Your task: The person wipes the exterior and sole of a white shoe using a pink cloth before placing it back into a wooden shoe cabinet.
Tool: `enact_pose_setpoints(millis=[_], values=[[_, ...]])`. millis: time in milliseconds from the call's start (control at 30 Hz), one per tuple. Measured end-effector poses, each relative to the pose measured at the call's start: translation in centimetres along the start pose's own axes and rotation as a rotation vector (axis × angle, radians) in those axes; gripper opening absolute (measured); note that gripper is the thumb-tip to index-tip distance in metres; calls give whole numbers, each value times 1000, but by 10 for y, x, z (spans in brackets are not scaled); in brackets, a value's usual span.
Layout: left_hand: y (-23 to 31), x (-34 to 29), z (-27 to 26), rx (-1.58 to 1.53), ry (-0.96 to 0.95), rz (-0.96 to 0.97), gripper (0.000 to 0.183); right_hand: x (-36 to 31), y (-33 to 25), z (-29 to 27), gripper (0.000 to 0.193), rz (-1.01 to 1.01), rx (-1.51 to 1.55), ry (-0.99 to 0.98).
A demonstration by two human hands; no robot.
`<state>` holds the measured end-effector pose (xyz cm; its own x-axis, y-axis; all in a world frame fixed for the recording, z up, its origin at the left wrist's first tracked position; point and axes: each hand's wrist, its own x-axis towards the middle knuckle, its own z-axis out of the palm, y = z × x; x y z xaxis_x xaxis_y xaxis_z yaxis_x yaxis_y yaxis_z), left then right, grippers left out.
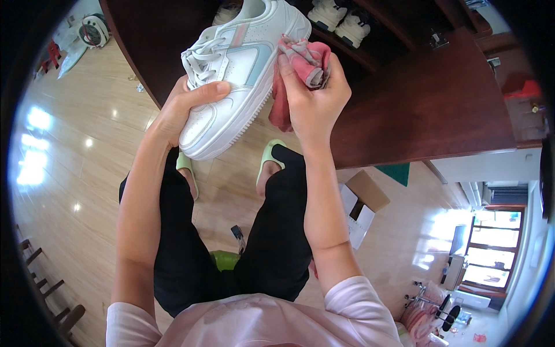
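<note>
A white lace-up sneaker (231, 87) with pale blue and pink side panels is held up in front of me, its toe pointing down toward me. My left hand (188, 107) grips it around the toe, the thumb lying across the upper. In my right hand (318, 101) is a bunched red and grey cloth (303, 61), pinched between thumb and fingers. The cloth is against or right beside the sneaker's sole edge near the heel; exact contact is hard to tell. A loose end of it hangs below my fingers.
Beyond the sneaker stands a dark wooden shoe cabinet (416, 98), its open door at left, with a pair of white shoes (338, 23) on a shelf. An open cardboard box (361, 211) lies on the floor at right. A white fan (93, 30) stands far left.
</note>
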<state>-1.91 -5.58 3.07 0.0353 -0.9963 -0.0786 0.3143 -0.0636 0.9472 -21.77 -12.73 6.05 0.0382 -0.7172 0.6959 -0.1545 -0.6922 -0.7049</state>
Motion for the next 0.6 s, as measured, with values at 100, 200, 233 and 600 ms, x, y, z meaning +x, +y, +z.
enact_pose_setpoints(millis=[100,200,233,600], values=[[-2,0,9,6,-14,30,78,4,0,0,24,-11,32,80],[-3,-2,15,32,-16,32,79,6,-8,0,24,-29,41,135],[-3,-2,17,40,-15,32,79,7,-5,-2,24,-27,31,140],[-1,0,12,-85,-54,-56,79,17,16,-33,18,621,944,79]])
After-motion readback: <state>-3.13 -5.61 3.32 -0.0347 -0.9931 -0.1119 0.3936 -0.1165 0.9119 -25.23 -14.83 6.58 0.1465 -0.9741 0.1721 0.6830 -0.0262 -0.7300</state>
